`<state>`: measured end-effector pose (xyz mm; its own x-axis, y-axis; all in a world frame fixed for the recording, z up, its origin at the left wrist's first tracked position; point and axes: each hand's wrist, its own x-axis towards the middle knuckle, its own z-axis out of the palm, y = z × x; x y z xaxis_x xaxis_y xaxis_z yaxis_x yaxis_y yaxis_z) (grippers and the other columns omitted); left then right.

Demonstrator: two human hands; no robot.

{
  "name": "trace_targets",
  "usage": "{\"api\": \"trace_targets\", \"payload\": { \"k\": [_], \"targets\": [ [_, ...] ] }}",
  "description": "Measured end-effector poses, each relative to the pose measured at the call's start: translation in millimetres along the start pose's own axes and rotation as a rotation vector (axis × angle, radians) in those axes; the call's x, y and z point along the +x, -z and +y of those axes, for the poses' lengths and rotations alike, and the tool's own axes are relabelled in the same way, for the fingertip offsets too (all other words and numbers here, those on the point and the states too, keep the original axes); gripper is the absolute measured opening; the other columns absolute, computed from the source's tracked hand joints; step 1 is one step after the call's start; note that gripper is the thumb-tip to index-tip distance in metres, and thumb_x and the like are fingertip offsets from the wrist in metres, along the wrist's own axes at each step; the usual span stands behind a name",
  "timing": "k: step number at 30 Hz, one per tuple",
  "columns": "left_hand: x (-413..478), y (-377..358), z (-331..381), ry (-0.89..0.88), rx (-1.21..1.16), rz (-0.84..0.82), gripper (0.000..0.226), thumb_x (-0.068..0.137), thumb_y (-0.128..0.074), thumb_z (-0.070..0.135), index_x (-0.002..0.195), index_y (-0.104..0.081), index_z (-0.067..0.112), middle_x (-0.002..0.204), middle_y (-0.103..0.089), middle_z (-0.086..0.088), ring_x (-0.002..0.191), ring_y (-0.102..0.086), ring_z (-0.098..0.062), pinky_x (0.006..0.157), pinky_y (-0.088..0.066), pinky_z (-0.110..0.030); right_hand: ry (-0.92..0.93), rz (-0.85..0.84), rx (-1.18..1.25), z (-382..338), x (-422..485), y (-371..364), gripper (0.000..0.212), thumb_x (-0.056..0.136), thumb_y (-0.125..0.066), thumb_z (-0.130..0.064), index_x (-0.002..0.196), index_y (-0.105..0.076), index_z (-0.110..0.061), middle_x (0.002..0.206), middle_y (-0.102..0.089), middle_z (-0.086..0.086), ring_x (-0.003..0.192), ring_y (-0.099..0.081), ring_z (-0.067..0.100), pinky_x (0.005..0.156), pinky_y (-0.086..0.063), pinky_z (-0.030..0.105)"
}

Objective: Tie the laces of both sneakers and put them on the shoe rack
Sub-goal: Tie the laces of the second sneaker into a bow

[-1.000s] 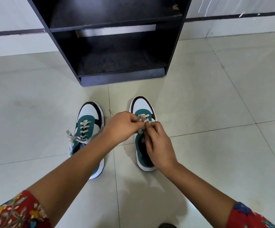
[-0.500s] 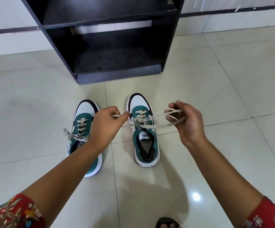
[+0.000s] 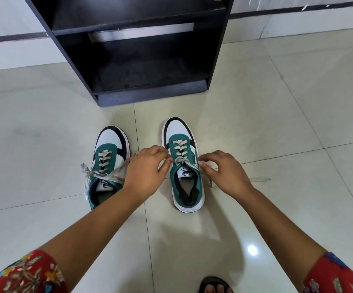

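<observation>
Two green, white and black sneakers stand side by side on the floor, toes toward the rack. The left sneaker [image 3: 108,159] has its grey laces in a bow. The right sneaker [image 3: 185,166] has its laces [image 3: 181,160] crossed over the tongue. My left hand [image 3: 145,173] pinches one lace end at the shoe's left side. My right hand [image 3: 224,172] pinches the other end at its right side. The black shoe rack [image 3: 141,49] stands just beyond the toes, its lower shelf bare.
Pale glossy floor tiles [image 3: 277,123] surround the shoes. A white wall with a dark stripe [image 3: 12,37] runs behind the rack. A sandalled foot [image 3: 215,286] shows at the bottom edge. My red floral sleeves are at both lower corners.
Both hands had pulled the right sneaker's lace ends wide apart; now they have come back in close to the shoe, low over its eyelets, still holding the ends.
</observation>
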<state>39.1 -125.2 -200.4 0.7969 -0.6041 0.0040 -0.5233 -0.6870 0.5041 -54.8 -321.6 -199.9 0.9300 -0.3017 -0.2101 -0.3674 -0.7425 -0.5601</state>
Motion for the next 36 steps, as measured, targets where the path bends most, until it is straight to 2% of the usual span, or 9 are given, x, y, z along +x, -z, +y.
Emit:
{"api": "trace_targets", "payload": {
  "k": [2,5,8,11,15,20,29,33,36],
  "targets": [
    [-0.9,-4.6,0.8,0.008,-0.011,-0.002,0.026,0.09,-0.05,0.036,0.103,-0.067,0.022,0.114,-0.065,0.005,0.104,-0.058,-0.02,0.084,-0.045,-0.033,0.021,0.023,0.145,-17.4,0.0,-1.9,0.022,0.081,-0.061,-0.045,0.093,-0.069,-0.029,0.098,-0.067,-0.006,0.094,-0.058,0.013,0.078,-0.047,0.033],
    [-0.8,-6.8,0.3,0.018,-0.041,0.009,0.016,0.088,-0.057,0.028,0.101,-0.066,0.023,0.114,-0.065,0.005,0.105,-0.057,-0.02,0.085,-0.046,-0.034,0.006,0.05,0.072,-30.0,1.0,-8.4,0.013,0.076,-0.068,-0.038,0.083,-0.067,-0.027,0.092,-0.067,-0.008,0.084,-0.06,0.012,0.071,-0.048,0.03],
    [-2.3,-5.7,0.7,0.013,-0.028,0.046,0.011,0.089,-0.056,0.029,0.091,-0.063,0.021,0.1,-0.069,0.005,0.094,-0.061,-0.02,0.077,-0.049,-0.035,-0.037,-0.004,0.286,-28.9,4.8,-7.4,0.007,0.078,-0.07,-0.023,0.073,-0.064,-0.021,0.083,-0.069,-0.004,0.076,-0.064,0.013,0.073,-0.05,0.031],
    [-5.3,-3.2,-1.9,0.005,0.008,0.083,0.013,0.09,-0.055,0.029,0.091,-0.062,0.019,0.084,-0.072,0.001,0.078,-0.065,-0.021,0.064,-0.051,-0.036,-0.144,0.011,0.448,-22.3,8.1,-1.2,0.018,0.084,-0.062,-0.017,0.068,-0.057,-0.023,0.076,-0.068,-0.003,0.074,-0.066,0.016,0.071,-0.049,0.032],
    [-8.2,-1.6,-4.6,-0.015,0.088,0.052,0.014,0.09,-0.054,0.024,0.094,-0.065,0.016,0.085,-0.072,-0.001,0.077,-0.064,-0.024,0.062,-0.046,-0.031,-0.244,-0.024,0.473,-12.9,5.2,-3.2,0.021,0.089,-0.053,-0.014,0.069,-0.052,-0.02,0.075,-0.066,-0.002,0.075,-0.07,0.019,0.07,-0.053,0.045],
    [-11.8,-2.7,-8.9,-0.009,0.094,0.014,0.013,0.092,-0.052,0.023,0.092,-0.063,0.016,0.084,-0.071,-0.001,0.071,-0.062,-0.022,0.061,-0.05,-0.034,-0.343,-0.053,0.643,-9.5,2.7,-6.0,0.018,0.09,-0.051,-0.007,0.073,-0.055,-0.011,0.073,-0.067,0.004,0.078,-0.067,0.031,0.062,-0.047,0.038],
    [-12.9,-4.8,-13.7,0.007,0.068,-0.011,0.013,0.093,-0.049,0.024,0.093,-0.06,0.017,0.09,-0.069,0.0,0.076,-0.063,-0.022,0.063,-0.051,-0.035,-0.326,-0.086,0.59,1.2,2.9,-13.0,0.017,0.091,-0.051,-0.009,0.075,-0.055,-0.01,0.079,-0.067,0.007,0.07,-0.066,0.02,0.055,-0.047,0.026],
    [-10.4,-4.2,-19.0,0.049,0.006,-0.039,0.015,0.093,-0.05,0.023,0.099,-0.062,0.017,0.092,-0.07,-0.001,0.083,-0.061,-0.022,0.07,-0.047,-0.033,-0.306,-0.177,0.505,5.0,5.4,-14.4,0.018,0.09,-0.052,-0.018,0.073,-0.055,-0.016,0.084,-0.069,0.01,0.083,-0.067,0.029,0.064,-0.048,0.038],
    [-9.0,-1.2,-19.3,0.088,-0.125,-0.062,0.019,0.094,-0.047,0.019,0.093,-0.066,0.013,0.086,-0.067,-0.002,0.08,-0.059,-0.019,0.069,-0.043,-0.03,-0.227,-0.182,0.467,1.4,5.8,-12.8,0.023,0.094,-0.044,-0.022,0.081,-0.056,-0.007,0.094,-0.061,0.018,0.084,-0.056,0.027,0.074,-0.044,0.038]
  ]
}}
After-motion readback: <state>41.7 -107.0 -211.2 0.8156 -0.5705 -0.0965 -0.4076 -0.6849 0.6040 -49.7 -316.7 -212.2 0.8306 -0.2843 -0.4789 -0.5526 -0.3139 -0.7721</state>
